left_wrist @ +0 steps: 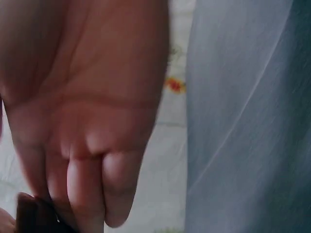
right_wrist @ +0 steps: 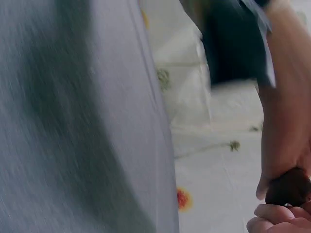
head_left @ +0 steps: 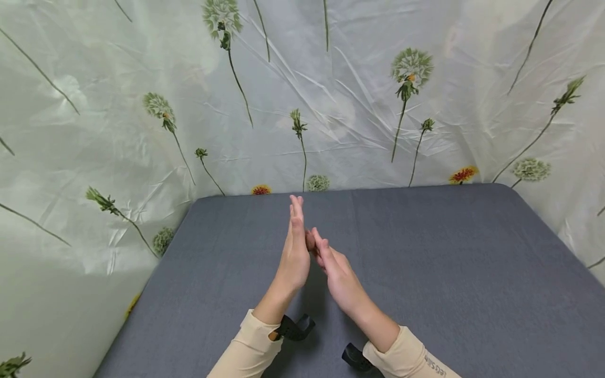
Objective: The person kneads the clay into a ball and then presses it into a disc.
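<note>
Both bare hands meet over the grey surface in the head view. My left hand (head_left: pixel 294 257) points upward with straight fingers, its palm turned toward the right hand. The right hand (head_left: pixel 341 278) slants in from the right, its extended fingertips right at the left palm. A small dark patch or thing (right_wrist: pixel 289 187) shows between the hands in the right wrist view; I cannot tell what it is. The left wrist view shows the left palm (left_wrist: pixel 102 97) and straight fingers close up, with a dark shape (left_wrist: pixel 36 213) near their tips.
A grey cloth-covered surface (head_left: pixel 449 262) with rounded far corners lies under the hands. Behind and beside it hangs a pale curtain (head_left: pixel 350 115) printed with dandelions and flowers. Black straps sit at the left wrist (head_left: pixel 295 328) and the right wrist (head_left: pixel 355 358), beside cream sleeves.
</note>
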`<state>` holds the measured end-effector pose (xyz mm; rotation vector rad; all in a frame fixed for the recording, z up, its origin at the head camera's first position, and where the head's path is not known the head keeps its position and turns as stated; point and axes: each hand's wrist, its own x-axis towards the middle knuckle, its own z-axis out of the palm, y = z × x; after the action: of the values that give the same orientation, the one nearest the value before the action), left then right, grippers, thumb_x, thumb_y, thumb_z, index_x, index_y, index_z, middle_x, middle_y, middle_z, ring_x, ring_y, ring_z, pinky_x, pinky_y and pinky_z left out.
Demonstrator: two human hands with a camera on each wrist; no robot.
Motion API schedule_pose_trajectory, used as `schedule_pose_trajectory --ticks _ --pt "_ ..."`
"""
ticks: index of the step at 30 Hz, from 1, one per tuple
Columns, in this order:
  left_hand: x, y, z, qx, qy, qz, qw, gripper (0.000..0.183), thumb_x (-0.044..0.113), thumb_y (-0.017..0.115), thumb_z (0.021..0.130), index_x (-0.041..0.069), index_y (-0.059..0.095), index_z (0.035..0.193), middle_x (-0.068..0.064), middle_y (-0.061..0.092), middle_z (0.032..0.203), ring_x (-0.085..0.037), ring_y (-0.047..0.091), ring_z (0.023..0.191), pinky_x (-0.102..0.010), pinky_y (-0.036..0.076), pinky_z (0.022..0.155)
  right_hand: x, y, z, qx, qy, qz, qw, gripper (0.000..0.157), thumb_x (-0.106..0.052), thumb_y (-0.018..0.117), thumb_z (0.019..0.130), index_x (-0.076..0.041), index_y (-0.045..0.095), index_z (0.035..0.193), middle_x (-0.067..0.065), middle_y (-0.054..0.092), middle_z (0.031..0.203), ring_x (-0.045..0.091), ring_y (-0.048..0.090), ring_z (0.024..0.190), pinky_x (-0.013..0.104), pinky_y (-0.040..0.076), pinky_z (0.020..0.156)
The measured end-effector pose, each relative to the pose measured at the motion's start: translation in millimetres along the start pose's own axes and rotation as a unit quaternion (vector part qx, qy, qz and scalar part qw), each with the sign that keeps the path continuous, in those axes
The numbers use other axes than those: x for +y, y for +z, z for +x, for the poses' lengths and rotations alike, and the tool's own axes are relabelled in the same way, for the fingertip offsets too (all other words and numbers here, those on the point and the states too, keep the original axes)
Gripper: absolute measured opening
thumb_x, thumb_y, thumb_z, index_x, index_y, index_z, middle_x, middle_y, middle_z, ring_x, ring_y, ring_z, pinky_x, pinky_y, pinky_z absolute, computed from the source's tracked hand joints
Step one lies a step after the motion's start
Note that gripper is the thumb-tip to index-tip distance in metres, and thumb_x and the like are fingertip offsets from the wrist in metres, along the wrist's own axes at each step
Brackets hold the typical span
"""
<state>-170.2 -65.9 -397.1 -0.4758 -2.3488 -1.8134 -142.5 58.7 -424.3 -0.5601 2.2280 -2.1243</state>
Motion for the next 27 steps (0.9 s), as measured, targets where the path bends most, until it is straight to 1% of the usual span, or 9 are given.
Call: schedule_pose_trajectory --ticks 5,6,10,15,19,21,23,25,27 --pt "-8.6 -13.1 9.1 0.016 -0.038 -0.045 0.9981 0.087 0.081 0.003 0.103 0.031 -0.009 0.173 0.006 0.009 0.182 -0.026 0.021 0.161 -0.061 0.021 0.129 -5 7.8 -5 -0.007 -0.034 -0.033 0.999 0.057 -0.031 0.019 0.121 0.002 0.033 0.165 0.013 0.031 0.175 0.03 0.03 0.162 0.045 0.028 0.129" --pt "-10.4 -12.3 9.8 0.012 -0.047 -0.053 0.9974 0.088 0.081 0.003 0.103 0.029 -0.009 0.173 0.001 0.015 0.181 -0.03 0.033 0.154 -0.06 0.026 0.127 -6 6.6 -5 0.0 -0.039 -0.044 0.998 0.056 -0.031 0.019 0.121 0.001 0.036 0.164 0.012 0.032 0.174 0.028 0.03 0.163 0.04 0.028 0.13" --pt "-14.1 0.7 5.6 -0.033 -0.055 -0.037 0.9973 0.083 0.072 0.001 0.108 0.022 -0.01 0.173 -0.009 0.015 0.181 -0.034 0.028 0.161 -0.062 0.019 0.131 -8 -3.8 -2 0.037 -0.051 -0.059 0.996 0.056 -0.031 0.019 0.121 -0.001 0.04 0.163 0.009 0.037 0.172 0.024 0.032 0.162 0.024 0.027 0.128" --pt "-5.0 12.6 -4.8 -0.057 -0.019 -0.016 0.9981 0.075 0.067 0.003 0.111 0.026 -0.011 0.172 -0.005 0.007 0.182 -0.031 0.005 0.169 -0.068 0.009 0.132 -3 -15.1 4 0.038 -0.031 -0.024 0.999 0.061 -0.037 0.016 0.121 -0.001 0.034 0.166 0.011 0.036 0.174 0.027 0.031 0.162 0.047 0.03 0.129" --pt "1.8 2.3 -2.5 -0.027 -0.003 -0.02 0.9994 0.079 0.075 0.004 0.107 0.032 -0.011 0.172 0.0 0.007 0.182 -0.031 0.043 0.148 -0.056 0.035 0.12 0 -6.9 2 0.009 -0.018 -0.026 0.999 0.06 -0.037 0.017 0.121 -0.003 0.025 0.169 0.012 0.029 0.176 0.029 0.03 0.162 0.055 0.03 0.127" --pt "1.1 -5.8 1.3 -0.009 -0.01 -0.029 0.9995 0.081 0.079 0.004 0.105 0.036 -0.011 0.172 0.003 0.008 0.182 -0.024 0.057 0.113 -0.043 0.04 0.108 -1 -0.3 -1 0.0 -0.021 -0.039 0.999 0.057 -0.035 0.018 0.121 -0.005 0.025 0.169 0.01 0.028 0.176 0.029 0.033 0.161 0.052 0.032 0.127" --pt "-3.2 -12.6 5.4 0.003 -0.024 -0.05 0.9985 0.084 0.084 0.004 0.101 0.039 -0.011 0.171 0.006 0.009 0.182 -0.019 0.053 0.081 -0.035 0.043 0.09 -4 4.2 -5 -0.007 -0.028 -0.057 0.998 0.055 -0.034 0.02 0.121 -0.008 0.027 0.169 0.007 0.029 0.176 0.027 0.035 0.161 0.049 0.031 0.128" --pt "-7.4 -15.2 7.7 0.009 -0.038 -0.067 0.997 0.086 0.085 0.003 0.1 0.04 -0.012 0.171 0.006 0.01 0.181 -0.017 0.046 0.071 -0.034 0.044 0.087 -7 6.0 -8 -0.012 -0.049 -0.079 0.996 0.053 -0.03 0.021 0.121 -0.01 0.029 0.169 0.005 0.029 0.176 0.027 0.034 0.161 0.05 0.03 0.129" --pt "-11.3 -11.8 7.8 0.005 -0.047 -0.07 0.9964 0.084 0.082 0.003 0.102 0.037 -0.011 0.172 0.004 0.011 0.182 -0.018 0.06 0.089 -0.04 0.048 0.099 -9 4.4 -8 -0.01 -0.064 -0.092 0.994 0.052 -0.028 0.022 0.121 -0.009 0.03 0.169 0.004 0.028 0.176 0.026 0.029 0.163 0.051 0.027 0.13"
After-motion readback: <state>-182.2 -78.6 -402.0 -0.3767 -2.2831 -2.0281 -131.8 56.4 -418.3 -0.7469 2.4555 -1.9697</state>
